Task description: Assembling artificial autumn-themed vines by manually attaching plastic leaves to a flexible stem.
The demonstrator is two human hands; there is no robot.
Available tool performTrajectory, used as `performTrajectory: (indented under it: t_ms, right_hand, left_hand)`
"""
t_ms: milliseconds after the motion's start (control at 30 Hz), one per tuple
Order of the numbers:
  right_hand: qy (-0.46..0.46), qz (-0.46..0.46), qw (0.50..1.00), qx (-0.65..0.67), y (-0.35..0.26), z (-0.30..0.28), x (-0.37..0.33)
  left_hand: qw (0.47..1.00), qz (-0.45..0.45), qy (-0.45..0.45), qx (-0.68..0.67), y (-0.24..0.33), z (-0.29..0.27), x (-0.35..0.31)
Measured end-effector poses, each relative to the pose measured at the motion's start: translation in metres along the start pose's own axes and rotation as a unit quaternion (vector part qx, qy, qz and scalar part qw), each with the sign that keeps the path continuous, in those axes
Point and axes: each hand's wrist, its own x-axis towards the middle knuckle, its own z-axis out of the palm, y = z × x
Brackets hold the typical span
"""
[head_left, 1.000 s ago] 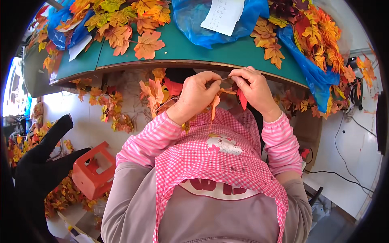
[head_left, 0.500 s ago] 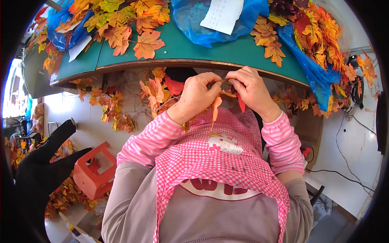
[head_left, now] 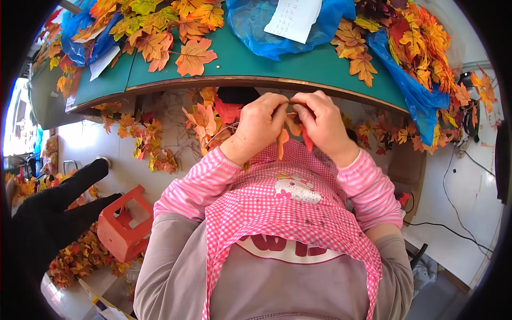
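Just in front of the table's near edge, my left hand (head_left: 257,125) and my right hand (head_left: 324,121) meet at the fingertips. Both are closed in a pinch on an artificial maple leaf garland; the exact spot they grip is mostly hidden by the fingers. Below the fingers hang an orange leaf (head_left: 282,143) and a red leaf (head_left: 307,138). To the left of my left hand, more of the garland shows as a bunch of orange and red leaves (head_left: 205,121) on thin stems.
The green table (head_left: 234,66) carries a blue plastic bag (head_left: 256,40), a handwritten paper slip (head_left: 293,21) and heaps of autumn leaves (head_left: 413,40). At left stand an orange-red plastic stool (head_left: 109,234) and another person's black-clad legs (head_left: 48,224). Black cables (head_left: 442,228) run along the right.
My right hand has shifted slightly left, so my fingertips are closer together. The hanging leaves have swung a little. The black-clad legs at left have moved slightly.
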Motion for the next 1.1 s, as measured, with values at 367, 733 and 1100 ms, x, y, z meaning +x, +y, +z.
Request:
performTrajectory:
  t_ms: [367,733,1100]
  right_hand:
    - [-0.041,-0.121,0.981,-0.148,-0.019,0.016,-0.043]
    - [-0.158,0.228,0.931,0.238,0.012,-0.026,-0.013]
    - [-0.102,0.192,0.89,0.402,0.025,-0.039,-0.009]
  left_hand:
    - [0.873,-0.327,-0.133,-0.335,-0.012,-0.023,-0.007]
    - [0.906,-0.249,-0.119,-0.32,0.014,-0.039,-0.015]
    - [0.963,0.086,-0.071,0.246,0.036,-0.018,-0.005]
